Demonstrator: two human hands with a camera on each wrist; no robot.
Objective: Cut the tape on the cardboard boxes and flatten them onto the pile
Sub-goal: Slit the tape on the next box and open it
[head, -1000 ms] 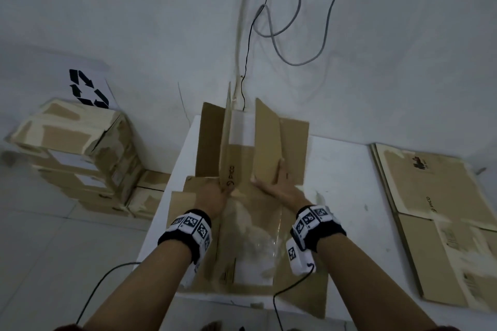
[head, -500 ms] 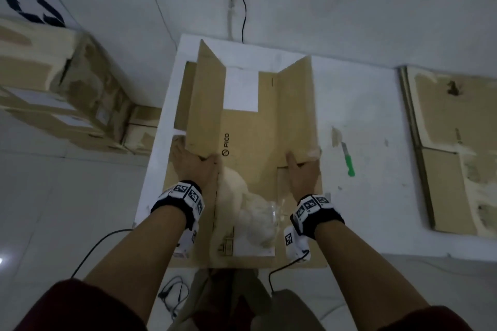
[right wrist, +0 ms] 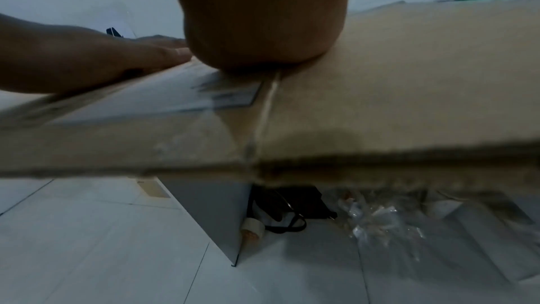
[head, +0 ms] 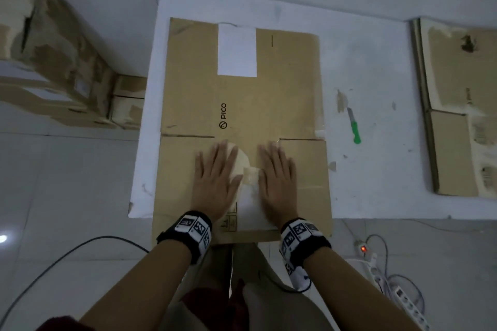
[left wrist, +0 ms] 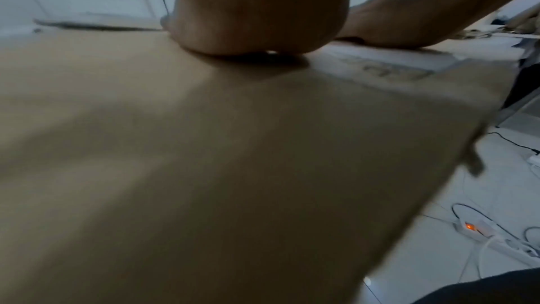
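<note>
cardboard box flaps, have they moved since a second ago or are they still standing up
Yes. The cardboard box flaps have dropped from standing to flat against the white table, with the left hand and right hand pressing on it.

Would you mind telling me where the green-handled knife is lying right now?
In the head view, the green-handled knife lies on the white table, right of the flattened cardboard box.

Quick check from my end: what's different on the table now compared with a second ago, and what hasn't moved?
The brown PICO cardboard box went from side panels standing upright to lying fully flat on the white table. The left hand and right hand let go of the panel edges and now press palms-down on the near flaps. The green-handled knife and the flattened cardboard pile on the right stayed put.
</note>
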